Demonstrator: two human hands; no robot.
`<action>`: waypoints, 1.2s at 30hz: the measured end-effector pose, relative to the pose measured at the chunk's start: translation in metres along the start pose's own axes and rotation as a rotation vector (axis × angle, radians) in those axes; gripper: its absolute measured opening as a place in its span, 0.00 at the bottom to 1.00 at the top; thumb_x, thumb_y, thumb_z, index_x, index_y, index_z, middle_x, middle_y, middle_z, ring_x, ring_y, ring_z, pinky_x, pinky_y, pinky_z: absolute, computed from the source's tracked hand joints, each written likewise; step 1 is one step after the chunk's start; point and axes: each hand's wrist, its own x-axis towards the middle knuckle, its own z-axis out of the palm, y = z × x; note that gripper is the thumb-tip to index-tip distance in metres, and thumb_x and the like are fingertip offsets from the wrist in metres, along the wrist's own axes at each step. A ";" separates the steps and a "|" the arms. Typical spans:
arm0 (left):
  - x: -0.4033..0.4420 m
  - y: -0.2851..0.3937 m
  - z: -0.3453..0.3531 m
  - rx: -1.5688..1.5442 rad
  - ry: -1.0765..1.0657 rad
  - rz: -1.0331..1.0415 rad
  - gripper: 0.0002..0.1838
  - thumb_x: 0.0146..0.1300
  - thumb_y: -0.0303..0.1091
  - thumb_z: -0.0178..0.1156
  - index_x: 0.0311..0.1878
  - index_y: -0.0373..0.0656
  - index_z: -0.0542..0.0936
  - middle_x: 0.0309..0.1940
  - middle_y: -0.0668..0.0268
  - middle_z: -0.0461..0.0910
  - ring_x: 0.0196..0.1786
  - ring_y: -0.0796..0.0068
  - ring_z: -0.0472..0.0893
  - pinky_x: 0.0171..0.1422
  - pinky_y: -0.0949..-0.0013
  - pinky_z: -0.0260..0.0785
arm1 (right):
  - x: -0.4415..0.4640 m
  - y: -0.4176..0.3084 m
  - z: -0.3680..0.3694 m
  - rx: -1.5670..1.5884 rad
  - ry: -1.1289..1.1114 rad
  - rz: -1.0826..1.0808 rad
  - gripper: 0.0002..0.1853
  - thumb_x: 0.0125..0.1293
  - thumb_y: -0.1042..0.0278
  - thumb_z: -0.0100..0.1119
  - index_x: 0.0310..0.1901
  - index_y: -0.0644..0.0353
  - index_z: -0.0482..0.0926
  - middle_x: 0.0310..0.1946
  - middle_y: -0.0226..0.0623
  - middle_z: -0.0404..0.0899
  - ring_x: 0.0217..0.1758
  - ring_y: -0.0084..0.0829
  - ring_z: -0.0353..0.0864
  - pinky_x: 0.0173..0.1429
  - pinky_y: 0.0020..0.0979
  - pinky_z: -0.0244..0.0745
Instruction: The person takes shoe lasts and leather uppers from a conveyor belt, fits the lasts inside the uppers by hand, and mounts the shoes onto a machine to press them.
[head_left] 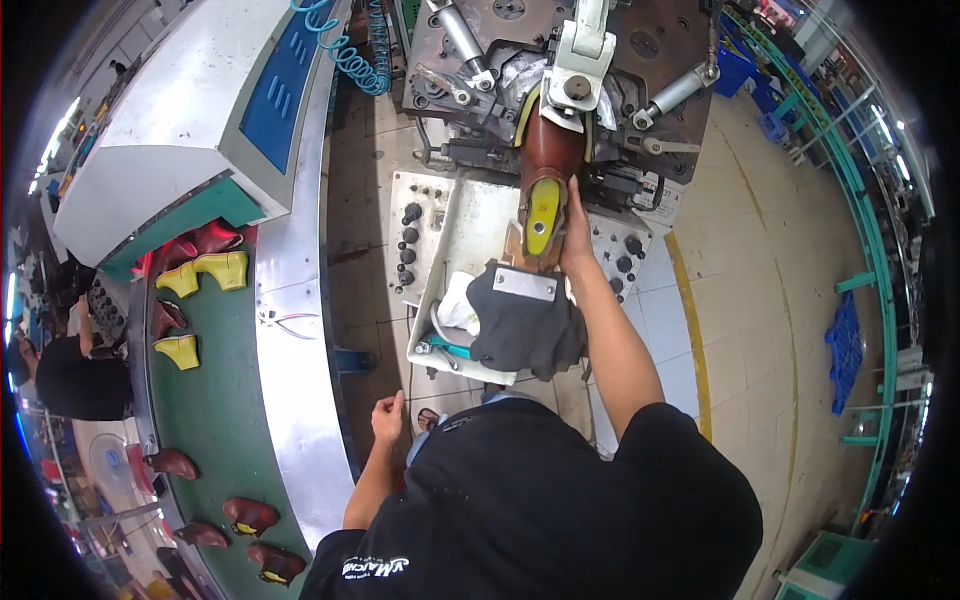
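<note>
A brown leather boot upper (552, 145) sits in the machine's clamp, with a yellow-green shoe last (543, 215) showing at its near end. Along its right side my right hand (576, 235) is wrapped, the fingers partly hidden behind the boot. My left hand (387, 415) is down by my side, left of my body, fingers curled in and nothing visible in them. Above the boot, a white metal press arm (585, 60) comes down onto it. A dark cloth (525, 325) with a metal plate lies just below the last.
Left of me, a green conveyor (215, 410) carries several brown uppers (250, 515) and yellow lasts (178, 350). Pliers (290, 322) lie on its metal edge. Control knobs (408, 235) flank a white tray (425, 340). Another person (85, 375) is at far left.
</note>
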 end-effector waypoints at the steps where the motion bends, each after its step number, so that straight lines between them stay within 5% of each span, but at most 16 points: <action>1: -0.005 -0.012 -0.004 0.015 -0.015 -0.019 0.32 0.62 0.61 0.70 0.46 0.35 0.85 0.38 0.59 0.88 0.42 0.69 0.86 0.53 0.65 0.76 | -0.005 -0.003 0.003 -0.004 0.002 0.017 0.36 0.73 0.37 0.59 0.67 0.63 0.74 0.61 0.34 0.79 0.61 0.29 0.78 0.66 0.33 0.73; 10: -0.056 -0.081 -0.066 0.083 -0.045 -0.140 0.33 0.60 0.60 0.72 0.47 0.33 0.84 0.42 0.57 0.88 0.47 0.67 0.86 0.56 0.65 0.76 | -0.012 -0.004 0.015 0.010 -0.067 0.041 0.35 0.71 0.32 0.57 0.64 0.57 0.77 0.54 0.36 0.83 0.53 0.32 0.84 0.59 0.36 0.79; 11: -0.060 -0.090 -0.072 0.112 -0.028 -0.150 0.32 0.60 0.58 0.73 0.47 0.32 0.84 0.42 0.58 0.88 0.47 0.68 0.86 0.56 0.65 0.76 | -0.017 -0.005 0.020 -0.041 -0.028 0.038 0.35 0.71 0.29 0.54 0.60 0.54 0.79 0.47 0.35 0.83 0.45 0.31 0.86 0.51 0.35 0.84; 15: -0.058 -0.128 -0.087 0.148 -0.063 -0.111 0.34 0.58 0.59 0.74 0.48 0.32 0.84 0.42 0.57 0.88 0.47 0.67 0.86 0.56 0.65 0.76 | -0.033 -0.012 0.034 -0.088 -0.017 0.001 0.35 0.71 0.29 0.53 0.64 0.52 0.77 0.51 0.33 0.83 0.49 0.31 0.85 0.54 0.36 0.83; 26: -0.057 -0.073 -0.068 0.130 -0.089 0.011 0.36 0.56 0.61 0.74 0.50 0.33 0.84 0.43 0.55 0.88 0.47 0.64 0.87 0.57 0.63 0.77 | -0.028 -0.008 0.027 -0.070 -0.010 0.001 0.37 0.72 0.32 0.56 0.69 0.55 0.73 0.62 0.37 0.79 0.61 0.36 0.81 0.65 0.40 0.77; 36: -0.066 -0.072 -0.064 0.191 -0.094 0.011 0.37 0.56 0.61 0.73 0.52 0.33 0.83 0.43 0.54 0.88 0.48 0.62 0.87 0.58 0.63 0.77 | -0.026 -0.007 0.025 -0.107 0.008 -0.023 0.36 0.72 0.30 0.54 0.68 0.50 0.75 0.56 0.32 0.82 0.53 0.31 0.84 0.56 0.37 0.81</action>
